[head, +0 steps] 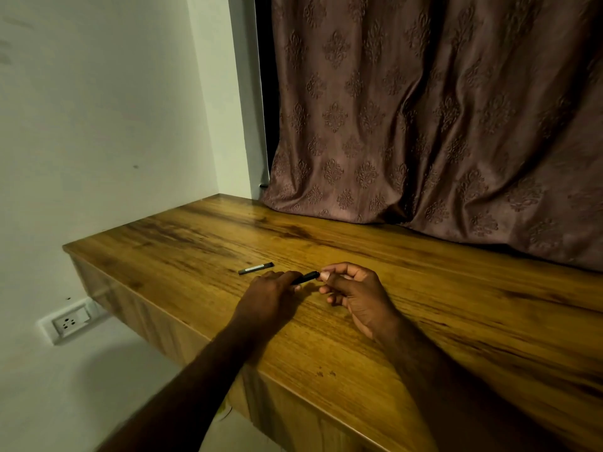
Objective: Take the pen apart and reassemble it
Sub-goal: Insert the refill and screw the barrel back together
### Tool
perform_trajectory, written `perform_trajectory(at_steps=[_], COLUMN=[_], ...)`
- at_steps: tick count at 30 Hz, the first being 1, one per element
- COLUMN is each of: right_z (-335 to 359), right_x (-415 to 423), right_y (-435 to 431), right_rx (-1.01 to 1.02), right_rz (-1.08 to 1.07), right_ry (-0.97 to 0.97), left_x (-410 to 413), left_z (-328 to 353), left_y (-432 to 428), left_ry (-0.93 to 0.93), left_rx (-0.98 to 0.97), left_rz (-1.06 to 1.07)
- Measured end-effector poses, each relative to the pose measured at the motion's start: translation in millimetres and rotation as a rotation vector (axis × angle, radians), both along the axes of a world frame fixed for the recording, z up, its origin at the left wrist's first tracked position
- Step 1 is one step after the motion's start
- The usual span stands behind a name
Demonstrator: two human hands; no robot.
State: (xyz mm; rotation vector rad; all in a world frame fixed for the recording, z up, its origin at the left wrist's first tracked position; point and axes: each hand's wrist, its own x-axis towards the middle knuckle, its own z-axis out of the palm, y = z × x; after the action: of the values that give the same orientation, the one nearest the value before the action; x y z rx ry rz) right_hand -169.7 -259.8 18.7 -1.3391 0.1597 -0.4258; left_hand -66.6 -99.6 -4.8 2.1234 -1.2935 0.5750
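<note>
Now the left hand (270, 290) and right hand (349, 288) both pinch the black pen part (305, 278); another piece (256, 268) lies nearby.

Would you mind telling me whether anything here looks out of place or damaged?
Nothing stands out. One pen piece lies loose on the table, as expected mid-disassembly; the left hand and right hand hold the rest of the pen.

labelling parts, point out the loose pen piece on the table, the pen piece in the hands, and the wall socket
loose pen piece (256, 268): head view, middle of its barrel
held pen piece (306, 277): head view, exposed stretch between the hands
wall socket (69, 321): head view, faceplate centre
</note>
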Motion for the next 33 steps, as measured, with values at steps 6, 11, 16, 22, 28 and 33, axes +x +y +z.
perform_trajectory(at_steps=[6, 11, 16, 22, 28, 33], right_z=[-0.6, -1.4, -2.7, -3.9, -2.7, -6.0], right_x=[1.5, 2.0, 4.0, 7.2, 6.5, 4.7], right_y=[1.7, 2.4, 3.9, 2.3, 0.7, 3.0], right_rx=[-0.033, -0.059, -0.120, -0.159, -0.207, -0.536], right_rz=[0.000, -0.023, -0.040, -0.125, -0.228, -0.419], right_ry=[0.003, 0.012, 0.041, 0.043, 0.012, 0.024], left_x=[-0.7, -0.9, -3.9, -1.1, 0.2, 1.7], left_z=[1.3, 1.3, 2.8, 1.2, -0.6, -2.1], left_y=[-0.1, -0.9, -0.6, -0.5, -0.8, 0.6], left_ry=[-0.029, -0.027, -0.031, -0.036, -0.025, 0.000], left_rx=[-0.005, -0.016, -0.036, -0.017, -0.028, -0.031], left_rz=[-0.011, -0.021, -0.019, 0.015, 0.010, 0.029])
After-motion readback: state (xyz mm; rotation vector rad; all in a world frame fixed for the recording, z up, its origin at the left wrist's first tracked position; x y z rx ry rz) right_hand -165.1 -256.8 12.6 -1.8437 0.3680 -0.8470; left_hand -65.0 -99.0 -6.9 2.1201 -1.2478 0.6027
